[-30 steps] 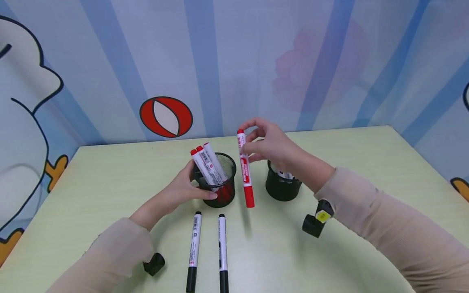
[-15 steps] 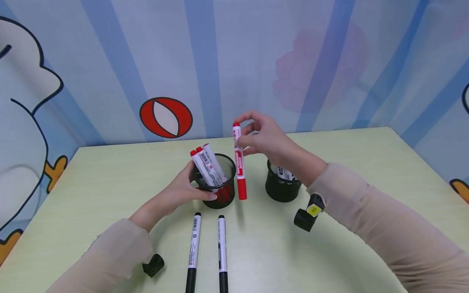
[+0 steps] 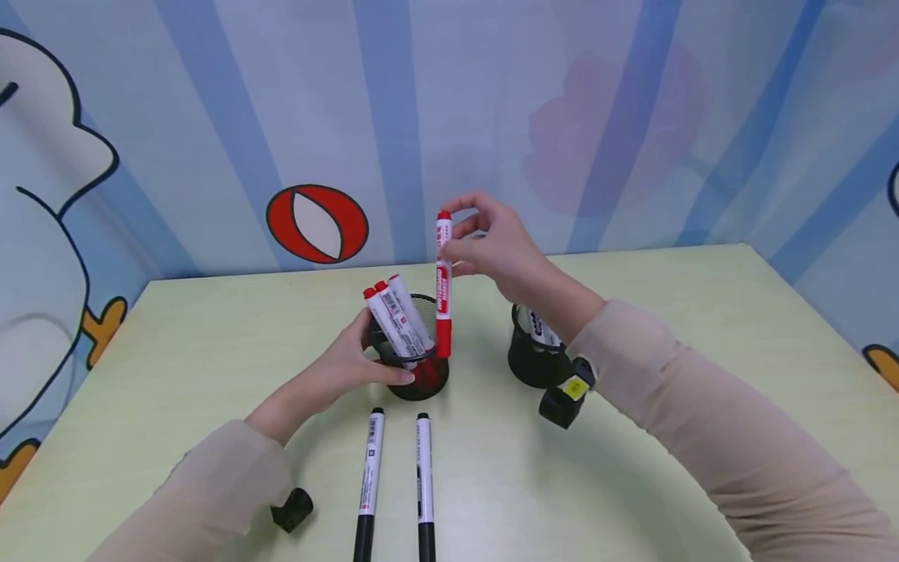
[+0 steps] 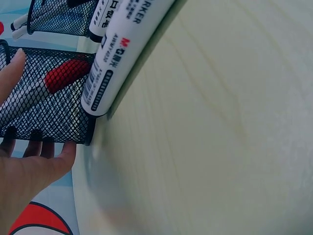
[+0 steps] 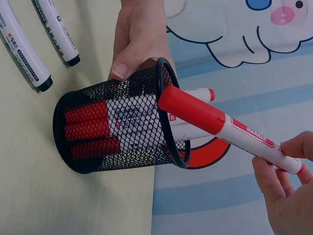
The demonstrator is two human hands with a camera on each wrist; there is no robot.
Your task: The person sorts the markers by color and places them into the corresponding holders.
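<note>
My left hand [image 3: 344, 363] grips a black mesh pen cup [image 3: 431, 381] around its side, with the thumb in front. Several red-capped whiteboard markers [image 5: 90, 129] lean inside it, caps down behind the mesh. Between thumb and fingers, my right hand [image 3: 502, 246] pinches another red marker [image 3: 444, 273] near its upper end, its red cap pointing down. That cap hangs at the right side of the cup's rim in the head view. In the right wrist view the cap [image 5: 193, 110] overlaps the rim; whether they touch I cannot tell.
A second black mesh cup [image 3: 535, 363] holding white-bodied markers [image 3: 541, 328] stands to the right, partly behind the right forearm. Two black-capped markers [image 3: 370, 468] lie on the table [image 3: 211, 336] in front. A printed wall sheet [image 3: 485, 101] rises behind the table.
My right hand has moved left and upward with the red marker, bringing its cap from beside the cup to the rim. The left hand and its cup have stayed nearly still.
</note>
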